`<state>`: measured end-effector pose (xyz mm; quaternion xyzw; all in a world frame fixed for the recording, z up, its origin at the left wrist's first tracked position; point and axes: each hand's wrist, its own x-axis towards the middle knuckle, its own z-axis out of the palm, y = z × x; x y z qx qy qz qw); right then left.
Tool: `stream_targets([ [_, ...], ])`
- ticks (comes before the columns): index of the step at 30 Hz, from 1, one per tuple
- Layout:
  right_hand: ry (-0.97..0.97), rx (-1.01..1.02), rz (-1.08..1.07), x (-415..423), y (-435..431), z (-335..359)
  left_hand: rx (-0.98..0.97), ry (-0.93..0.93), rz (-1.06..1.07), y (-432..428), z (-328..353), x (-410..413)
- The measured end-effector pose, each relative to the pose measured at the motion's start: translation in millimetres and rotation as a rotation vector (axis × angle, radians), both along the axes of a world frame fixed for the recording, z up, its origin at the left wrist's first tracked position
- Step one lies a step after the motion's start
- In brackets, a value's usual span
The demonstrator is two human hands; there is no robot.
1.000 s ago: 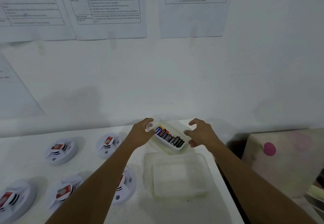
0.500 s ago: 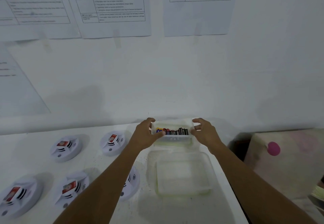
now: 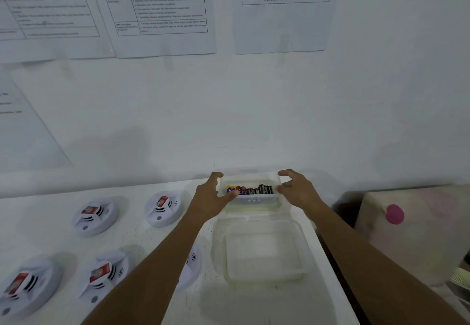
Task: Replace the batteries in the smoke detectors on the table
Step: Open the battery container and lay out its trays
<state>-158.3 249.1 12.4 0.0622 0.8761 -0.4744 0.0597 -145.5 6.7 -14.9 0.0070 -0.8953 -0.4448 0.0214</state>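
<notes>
A small clear battery box (image 3: 250,199) stands at the back of the white table (image 3: 157,243), close to the wall, with a row of batteries (image 3: 250,190) inside. My left hand (image 3: 212,195) grips its left end, thumb on the near rim. The box's right end is held by my right hand (image 3: 296,188), fingers curved round it. Several white round smoke detectors lie to the left, each with a red battery showing: one (image 3: 95,214), another (image 3: 162,206), a third (image 3: 104,274). One more detector (image 3: 192,261) is partly hidden under my left forearm.
An empty clear plastic container (image 3: 262,251) sits just in front of the battery box. The table's right edge (image 3: 328,261) runs close beside it. Beyond the edge stands a pale box with a pink dot (image 3: 394,214). Printed sheets (image 3: 162,12) hang on the wall.
Both hands closed on the battery box. The box turned from a slanted position to lie parallel with the wall, behind the empty container.
</notes>
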Motion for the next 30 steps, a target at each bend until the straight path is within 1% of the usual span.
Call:
stream_targets([
  [4,0.006,-0.002,0.002,2.2,2.4,-3.8,0.030,-0.028,-0.038,0.4,-2.6,3.8],
  [7,0.010,0.001,-0.003,2.8,3.7,-6.6,-0.020,-0.013,-0.030,-1.9,-4.7,5.8],
  [9,0.012,0.006,-0.001,1.6,4.1,-7.1,-0.051,-0.035,-0.028,-3.0,-5.2,4.6],
  [13,0.018,0.003,0.013,0.9,4.2,-8.5,-0.005,-0.084,-0.016,-4.0,-8.3,4.2],
  [22,0.035,0.013,0.009,3.3,4.4,-8.7,0.026,-0.066,0.011,4.5,-5.6,13.8],
  [24,0.118,0.005,-0.022,14.6,5.9,-7.3,0.011,-0.018,0.026,6.2,-1.9,22.9],
  [27,0.317,-0.025,-0.068,46.3,8.0,-8.3,0.020,0.139,0.090,12.5,2.5,48.9],
  [30,0.401,0.015,0.002,81.3,11.0,-19.5,0.050,0.240,0.064,22.4,-2.5,84.9],
])
